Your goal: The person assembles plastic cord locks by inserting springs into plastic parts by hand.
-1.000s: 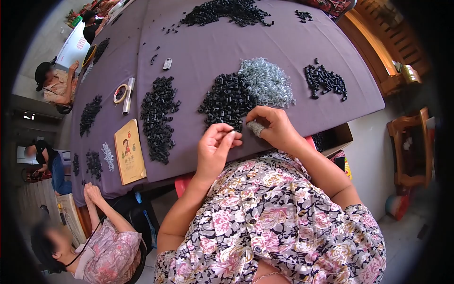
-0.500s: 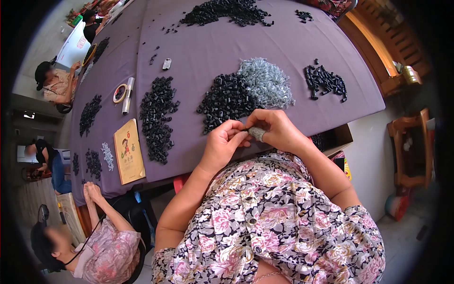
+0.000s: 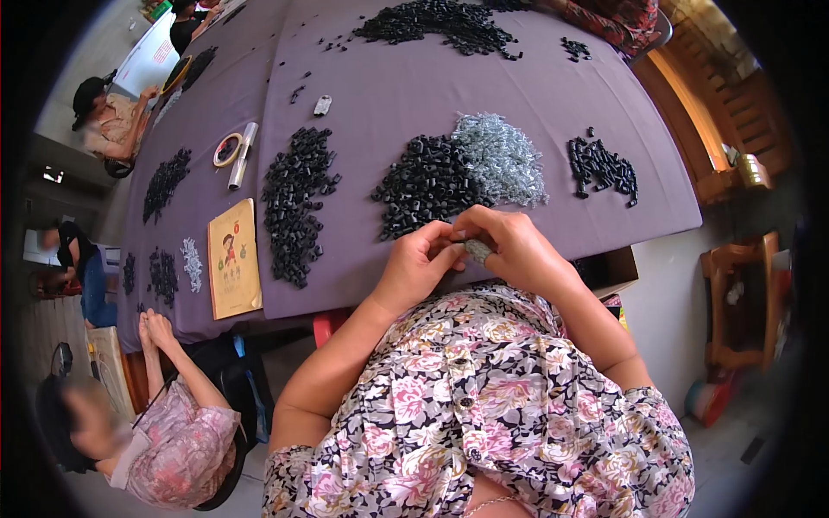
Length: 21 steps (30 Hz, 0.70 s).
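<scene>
My left hand (image 3: 420, 266) and my right hand (image 3: 511, 248) meet at the table's near edge, fingertips pinched together. What lies between them is too small and hidden to make out. A grey wrap (image 3: 477, 251) covers one finger of my right hand. Just beyond my hands is a heap of black cylindrical pieces (image 3: 427, 186), which touches a pile of clear plastic pieces (image 3: 501, 155). Another black heap (image 3: 296, 207) lies to the left, and a smaller group of black pieces (image 3: 602, 170) to the right.
A yellow booklet (image 3: 234, 259), a tape roll (image 3: 228, 150) and a clear roll (image 3: 243, 157) lie on the purple cloth (image 3: 363, 95). Seated at the lower left is a co-worker (image 3: 173, 432); other people sit farther along. A wooden chair (image 3: 738, 302) stands at the right.
My hands were apart one second ago and have come together at the fingertips. The whole view has shifted slightly since the earlier frames.
</scene>
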Each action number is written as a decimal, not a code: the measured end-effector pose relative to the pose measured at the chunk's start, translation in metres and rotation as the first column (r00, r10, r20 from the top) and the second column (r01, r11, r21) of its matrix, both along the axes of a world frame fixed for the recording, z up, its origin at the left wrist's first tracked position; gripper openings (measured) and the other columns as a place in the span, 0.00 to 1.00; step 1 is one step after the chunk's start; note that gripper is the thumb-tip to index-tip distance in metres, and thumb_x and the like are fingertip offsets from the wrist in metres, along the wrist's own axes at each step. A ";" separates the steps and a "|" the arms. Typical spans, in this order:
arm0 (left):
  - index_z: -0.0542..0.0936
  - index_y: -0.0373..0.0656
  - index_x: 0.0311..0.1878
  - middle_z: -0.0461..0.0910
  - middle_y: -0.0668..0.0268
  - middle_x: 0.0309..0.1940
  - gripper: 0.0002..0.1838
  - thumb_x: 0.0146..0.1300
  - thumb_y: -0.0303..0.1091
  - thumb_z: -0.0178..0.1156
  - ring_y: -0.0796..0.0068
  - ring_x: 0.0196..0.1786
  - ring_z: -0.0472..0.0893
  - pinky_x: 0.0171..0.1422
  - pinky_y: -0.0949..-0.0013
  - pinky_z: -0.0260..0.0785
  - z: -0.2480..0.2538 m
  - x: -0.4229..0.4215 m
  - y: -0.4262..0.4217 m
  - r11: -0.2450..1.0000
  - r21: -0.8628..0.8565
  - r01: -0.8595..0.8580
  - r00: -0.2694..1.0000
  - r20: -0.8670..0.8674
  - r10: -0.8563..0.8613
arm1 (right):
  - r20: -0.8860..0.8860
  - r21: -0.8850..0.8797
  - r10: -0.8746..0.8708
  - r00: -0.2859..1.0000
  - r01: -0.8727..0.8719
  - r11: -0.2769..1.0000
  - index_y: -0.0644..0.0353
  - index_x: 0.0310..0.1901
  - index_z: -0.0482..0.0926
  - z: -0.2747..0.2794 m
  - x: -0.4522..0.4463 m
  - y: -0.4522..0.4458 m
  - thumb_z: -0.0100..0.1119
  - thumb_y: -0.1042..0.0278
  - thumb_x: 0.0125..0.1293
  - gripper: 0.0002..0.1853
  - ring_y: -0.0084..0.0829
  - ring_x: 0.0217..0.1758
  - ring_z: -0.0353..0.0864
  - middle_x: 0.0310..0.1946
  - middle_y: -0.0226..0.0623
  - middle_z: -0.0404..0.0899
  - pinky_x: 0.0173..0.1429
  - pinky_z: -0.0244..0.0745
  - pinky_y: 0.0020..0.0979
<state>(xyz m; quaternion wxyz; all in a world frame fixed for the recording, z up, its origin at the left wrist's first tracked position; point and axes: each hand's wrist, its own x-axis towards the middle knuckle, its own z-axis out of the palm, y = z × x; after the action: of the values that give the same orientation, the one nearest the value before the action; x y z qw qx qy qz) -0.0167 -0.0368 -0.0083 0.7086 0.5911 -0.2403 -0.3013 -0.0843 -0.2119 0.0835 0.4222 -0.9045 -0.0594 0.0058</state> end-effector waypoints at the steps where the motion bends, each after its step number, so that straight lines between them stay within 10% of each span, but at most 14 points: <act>1: 0.78 0.34 0.53 0.85 0.65 0.42 0.09 0.73 0.24 0.59 0.81 0.40 0.84 0.47 0.77 0.77 0.001 0.001 0.000 1.000 0.012 0.014 1.000 0.025 -0.014 | 0.017 -0.026 0.011 1.000 -0.011 1.000 0.65 0.49 0.77 0.000 -0.001 0.001 0.60 0.84 0.54 0.18 0.52 0.47 0.86 0.41 0.51 0.86 0.51 0.80 0.42; 21: 0.78 0.34 0.51 0.84 0.65 0.38 0.08 0.71 0.23 0.57 0.80 0.36 0.84 0.43 0.75 0.78 0.007 -0.001 -0.004 0.996 0.006 -0.090 0.992 0.085 0.090 | 0.077 -0.080 0.001 0.997 0.005 0.997 0.65 0.49 0.79 -0.001 0.007 0.010 0.60 0.87 0.53 0.20 0.42 0.46 0.88 0.40 0.47 0.87 0.50 0.81 0.36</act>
<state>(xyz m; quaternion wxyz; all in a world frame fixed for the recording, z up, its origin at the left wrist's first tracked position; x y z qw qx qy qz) -0.0178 -0.0408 -0.0011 0.7077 0.6171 -0.2416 -0.2450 -0.0768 -0.2023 0.0821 0.3829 -0.9204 -0.0746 -0.0272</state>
